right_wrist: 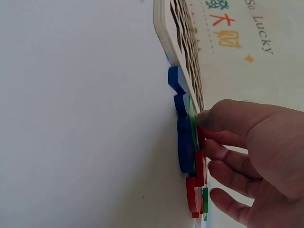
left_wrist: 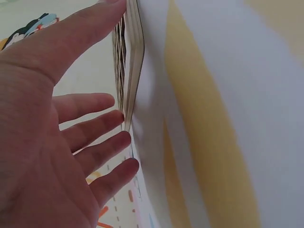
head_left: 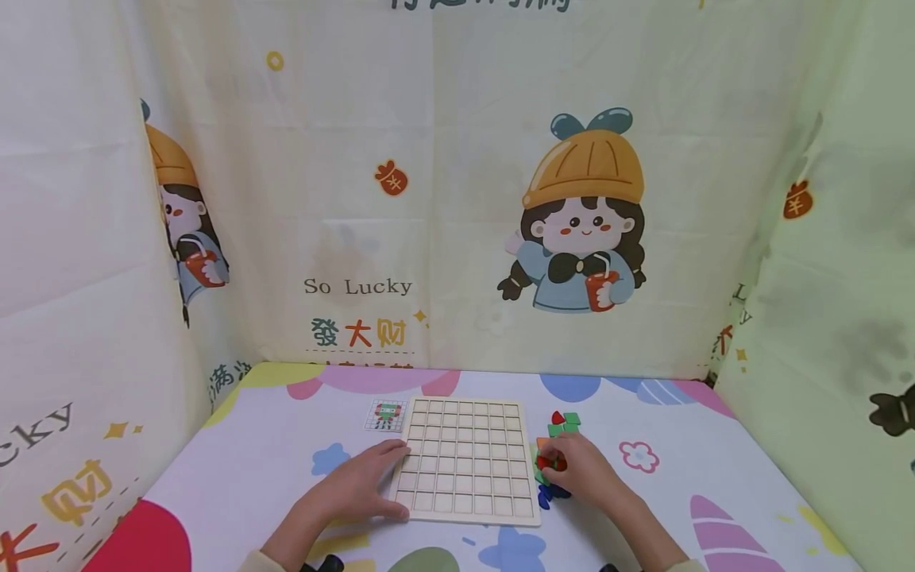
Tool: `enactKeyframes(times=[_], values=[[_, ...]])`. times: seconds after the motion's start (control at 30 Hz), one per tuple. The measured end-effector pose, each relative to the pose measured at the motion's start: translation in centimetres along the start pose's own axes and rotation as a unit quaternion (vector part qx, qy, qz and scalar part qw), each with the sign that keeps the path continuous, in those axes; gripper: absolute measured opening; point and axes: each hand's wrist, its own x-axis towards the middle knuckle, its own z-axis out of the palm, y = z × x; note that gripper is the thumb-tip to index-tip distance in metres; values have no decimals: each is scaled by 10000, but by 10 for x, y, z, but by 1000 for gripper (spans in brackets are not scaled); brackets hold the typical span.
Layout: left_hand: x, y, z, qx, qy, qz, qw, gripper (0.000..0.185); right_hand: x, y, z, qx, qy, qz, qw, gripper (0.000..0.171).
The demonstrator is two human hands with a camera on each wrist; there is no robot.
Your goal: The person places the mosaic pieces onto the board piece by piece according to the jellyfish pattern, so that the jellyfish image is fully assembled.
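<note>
A pale wooden board (head_left: 462, 458) with a grid of square recesses lies flat on the patterned cloth, and no pieces sit in its recesses. My left hand (head_left: 357, 486) touches the board's left edge, with thumb and fingers spread apart. At the right edge, my right hand (head_left: 584, 470) is over a small pile of coloured pieces, its thumb and forefinger pinching a red piece (right_wrist: 201, 137). Blue pieces (right_wrist: 185, 147) lie below the fingers, and green pieces (head_left: 571, 418) lie farther back. The hand covers part of the pile.
A small card (head_left: 387, 415) with a green and red figure on a grid lies beside the board's back left corner. Printed cloth walls (head_left: 457, 238) stand behind and on both sides of the table. The table cloth (head_left: 643, 508) carries coloured shapes.
</note>
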Motion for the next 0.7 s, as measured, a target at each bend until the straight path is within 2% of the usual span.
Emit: enactKeyframes(times=[0.33,0.53,0.7], values=[[0,0,-2,-195,-204,-127,9995,94,2,-4,-2,397,128,166,9990,23],[-1,-1,-3,-361,-309,-260,9985,95,5,-10,0,478,339,-110,9982,19],[-1,-2,-3,-392,-279,-246,9985,95,9,-17,3,507,451,-334,9971,19]])
